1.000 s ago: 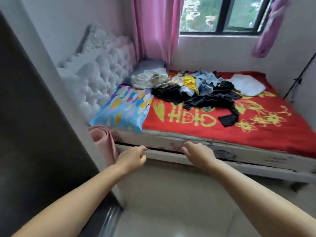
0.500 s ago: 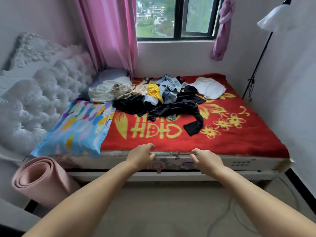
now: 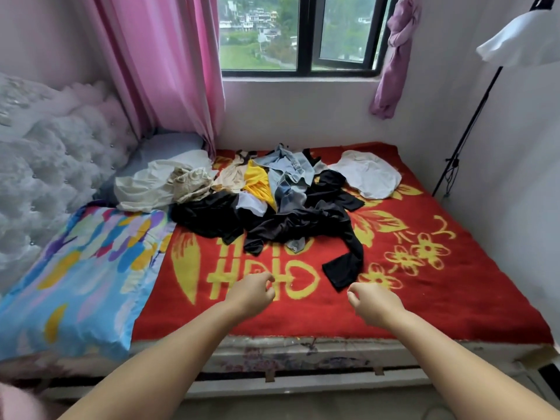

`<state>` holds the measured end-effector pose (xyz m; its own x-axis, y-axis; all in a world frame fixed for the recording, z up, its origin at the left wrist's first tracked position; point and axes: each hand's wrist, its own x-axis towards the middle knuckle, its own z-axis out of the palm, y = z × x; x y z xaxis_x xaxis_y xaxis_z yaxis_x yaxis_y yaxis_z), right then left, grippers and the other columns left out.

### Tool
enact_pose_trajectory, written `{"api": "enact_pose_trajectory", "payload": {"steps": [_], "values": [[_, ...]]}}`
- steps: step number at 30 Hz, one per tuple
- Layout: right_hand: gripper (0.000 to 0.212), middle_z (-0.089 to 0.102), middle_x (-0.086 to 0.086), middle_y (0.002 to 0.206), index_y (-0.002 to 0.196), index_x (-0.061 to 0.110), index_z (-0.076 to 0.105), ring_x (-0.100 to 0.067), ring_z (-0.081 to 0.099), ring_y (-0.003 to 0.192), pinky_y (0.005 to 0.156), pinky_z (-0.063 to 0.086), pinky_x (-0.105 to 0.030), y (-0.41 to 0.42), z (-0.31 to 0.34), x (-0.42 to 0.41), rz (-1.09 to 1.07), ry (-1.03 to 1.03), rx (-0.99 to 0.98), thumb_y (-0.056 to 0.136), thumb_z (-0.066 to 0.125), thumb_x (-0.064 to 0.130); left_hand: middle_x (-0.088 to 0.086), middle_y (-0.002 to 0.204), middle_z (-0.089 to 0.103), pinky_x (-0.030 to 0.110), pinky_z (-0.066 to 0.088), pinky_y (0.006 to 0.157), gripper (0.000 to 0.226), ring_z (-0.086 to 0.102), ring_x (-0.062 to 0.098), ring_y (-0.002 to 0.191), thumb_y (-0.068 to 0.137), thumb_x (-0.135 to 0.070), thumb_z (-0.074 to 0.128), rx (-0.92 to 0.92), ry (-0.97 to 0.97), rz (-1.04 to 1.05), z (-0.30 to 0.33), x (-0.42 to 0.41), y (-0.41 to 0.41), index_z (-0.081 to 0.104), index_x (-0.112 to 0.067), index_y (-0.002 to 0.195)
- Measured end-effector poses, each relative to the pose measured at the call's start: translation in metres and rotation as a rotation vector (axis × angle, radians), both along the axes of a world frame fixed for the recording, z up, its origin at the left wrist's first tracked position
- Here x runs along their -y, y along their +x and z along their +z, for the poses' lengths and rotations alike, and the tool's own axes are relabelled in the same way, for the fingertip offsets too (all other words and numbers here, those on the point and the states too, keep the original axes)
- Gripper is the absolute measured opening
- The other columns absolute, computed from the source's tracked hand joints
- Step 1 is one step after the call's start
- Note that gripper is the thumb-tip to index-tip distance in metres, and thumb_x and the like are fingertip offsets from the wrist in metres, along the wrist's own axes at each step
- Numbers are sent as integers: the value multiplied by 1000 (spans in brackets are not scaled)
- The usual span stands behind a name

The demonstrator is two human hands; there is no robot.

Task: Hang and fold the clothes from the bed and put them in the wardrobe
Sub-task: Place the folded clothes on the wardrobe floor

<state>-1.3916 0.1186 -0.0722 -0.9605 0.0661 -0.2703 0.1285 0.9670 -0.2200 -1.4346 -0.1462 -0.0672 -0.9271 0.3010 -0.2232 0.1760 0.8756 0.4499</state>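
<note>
Both hands are now reaching over the bed [image 3: 424, 298], left hand [image 3: 253, 294] and right hand [image 3: 374, 304] loosely curled, grasping nothing, nearing the black garment [image 3: 342, 269].

We list: bed [image 3: 303, 344] with red blanket [image 3: 424, 298]; on it, clothes [image 3: 288, 213], two pillows [image 3: 85, 274].
</note>
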Motion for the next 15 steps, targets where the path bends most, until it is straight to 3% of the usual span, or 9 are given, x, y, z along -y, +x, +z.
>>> {"api": "enact_pose_trajectory", "payload": {"steps": [6,11,15], "values": [[30,66,-3,86,97,12,60,-21,63,72,58,41,-29,-69,-17,-37,-93,-3,81,100,35,29,-3,93,66,33,47,53,34,60,17,62,97,-24,43,38,-39,-84,-4,-42,-95,52,-17,129],[28,66,1,91,99,16,59,-20,65,78,73,51,-33,-130,-37,-66,-107,-7,148,99,35,29,-7,84,64,27,39,49,34,55,11,57,96,-24,40,115,-52,-88,-29,-68,-155,52,-20,128],[29,67,1,97,108,19,60,-21,66,80,71,49,-30,-192,-61,-95,-87,1,163,99,34,29,-4,87,66,26,35,47,35,49,10,53,96,-23,40,156,-61,-46,-56,-90,-213,52,-20,129]]}}
